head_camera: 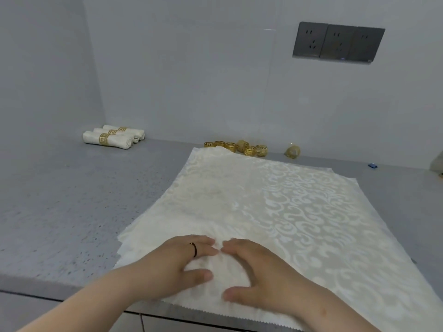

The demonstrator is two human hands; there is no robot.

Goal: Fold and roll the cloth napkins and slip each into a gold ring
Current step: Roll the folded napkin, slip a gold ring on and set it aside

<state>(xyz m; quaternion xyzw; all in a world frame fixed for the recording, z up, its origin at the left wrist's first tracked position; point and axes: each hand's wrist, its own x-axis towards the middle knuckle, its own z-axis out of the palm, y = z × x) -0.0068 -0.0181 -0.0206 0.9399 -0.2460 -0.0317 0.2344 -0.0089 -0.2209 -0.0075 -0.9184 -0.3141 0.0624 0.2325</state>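
Observation:
A stack of cream damask napkins (pixel 275 202) lies spread flat on the grey counter (pixel 60 200). My left hand (pixel 182 257) and my right hand (pixel 254 269) rest side by side on the near edge of the top napkin, fingertips nearly touching and thumbs curled under a raised bit of cloth. Several gold rings (pixel 239 146) sit in a row behind the napkins by the wall, with one more gold ring (pixel 292 152) apart to the right. Three rolled napkins in gold rings (pixel 112 137) lie at the back left.
A grey wall socket panel (pixel 338 43) hangs above on the right. A small blue object (pixel 372 165) lies at the far right of the counter. The counter's front edge runs just under my wrists, with cabinet fronts below.

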